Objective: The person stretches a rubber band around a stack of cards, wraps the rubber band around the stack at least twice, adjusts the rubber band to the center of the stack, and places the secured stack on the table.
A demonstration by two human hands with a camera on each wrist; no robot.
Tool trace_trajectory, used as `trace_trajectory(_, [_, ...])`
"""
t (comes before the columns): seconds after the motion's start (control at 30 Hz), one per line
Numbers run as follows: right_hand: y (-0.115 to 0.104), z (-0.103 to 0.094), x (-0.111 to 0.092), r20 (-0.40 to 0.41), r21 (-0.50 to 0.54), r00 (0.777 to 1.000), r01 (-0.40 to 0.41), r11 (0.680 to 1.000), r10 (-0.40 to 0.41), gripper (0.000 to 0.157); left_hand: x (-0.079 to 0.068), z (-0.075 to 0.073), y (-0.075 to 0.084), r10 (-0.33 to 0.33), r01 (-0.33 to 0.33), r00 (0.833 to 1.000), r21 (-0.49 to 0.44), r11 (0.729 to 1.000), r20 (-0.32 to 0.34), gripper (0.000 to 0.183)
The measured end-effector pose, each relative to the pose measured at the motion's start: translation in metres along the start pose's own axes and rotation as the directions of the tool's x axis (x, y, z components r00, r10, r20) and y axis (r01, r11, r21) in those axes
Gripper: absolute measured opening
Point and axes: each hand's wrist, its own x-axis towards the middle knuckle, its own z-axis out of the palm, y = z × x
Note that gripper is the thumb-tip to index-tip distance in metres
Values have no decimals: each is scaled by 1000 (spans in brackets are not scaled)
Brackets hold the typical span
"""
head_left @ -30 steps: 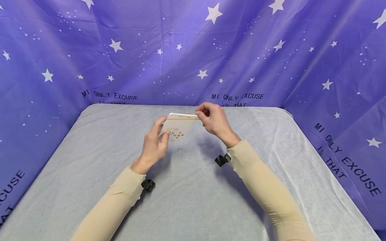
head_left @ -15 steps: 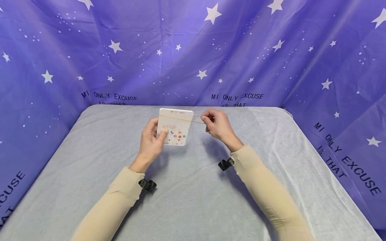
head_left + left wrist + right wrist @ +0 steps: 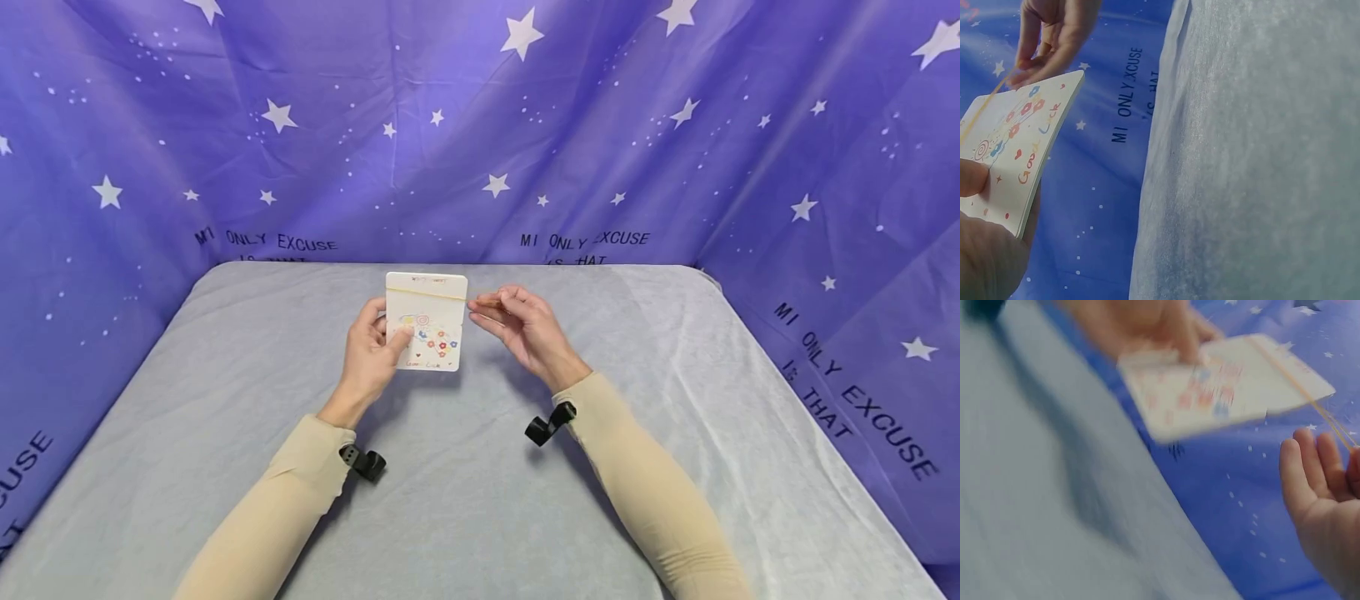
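My left hand point(image 3: 367, 350) grips a small white notebook point(image 3: 442, 321) by its left side, thumb across the front. Colourful flowers, a spiral and the words "Good Luck" decorate the cover, as the left wrist view also shows. A thin yellow elastic band point(image 3: 427, 293) crosses the cover near its upper edge. Close beside the notebook's right edge is my right hand point(image 3: 528, 329). In the right wrist view, the band point(image 3: 1297, 382) stretches off the notebook to that hand's finger and thumb, which pinch it at the frame's edge; the other fingers point(image 3: 1297, 469) are extended.
A grey cloth-covered table point(image 3: 465, 500) lies below both hands. Behind and at the sides hangs a purple-blue curtain point(image 3: 337, 150) with white stars and black lettering. Black wrist devices point(image 3: 363, 462) sit at both sleeve cuffs.
The notebook has tipped so its cover faces me, and has shifted slightly left. My right hand first pulled the band rightward from the edge, then came back nearer, its other fingers spreading out.
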Motion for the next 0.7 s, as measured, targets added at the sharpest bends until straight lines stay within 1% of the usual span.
trace_trajectory(0.07, [1, 0, 0, 25, 152, 999, -29, 988, 25, 13, 0, 0, 0, 3, -3, 1000, -7, 1000, -6, 38])
trace_trajectory(0.13, [2, 1, 0, 27, 262, 999, -41, 964, 35, 16, -1, 0, -1, 9, -9, 1000, -12, 1000, -6, 37])
trace_trajectory(0.23, [2, 2, 0, 16, 374, 999, -36, 927, 32, 18, 0, -1, -9, 10, -10, 1000, -23, 1000, -14, 36])
trace_trajectory(0.33, [2, 3, 0, 13, 429, 1000, -24, 903, 20, 16, 2, -2, -17, 7, -8, 1000, -33, 999, -21, 36])
trace_trajectory(0.4, [1, 1, 0, 27, 433, 1000, -23, 901, 13, 16, 3, -3, -20, 2, -3, 1000, -38, 999, -26, 36])
trace_trajectory(0.47, [-1, -2, -1, 49, 397, 999, -26, 918, 7, 18, 4, -4, -20, -3, 1, 999, -57, 998, -36, 37])
trace_trajectory(0.6, [-10, -11, -1, 92, 285, 996, -7, 959, -20, 22, 8, -10, -18, -19, 14, 999, -95, 995, -51, 38])
trace_trajectory(0.7, [-19, -20, -2, 117, 219, 992, 24, 975, -51, 24, 10, -14, -16, -35, 31, 999, -97, 995, -40, 39])
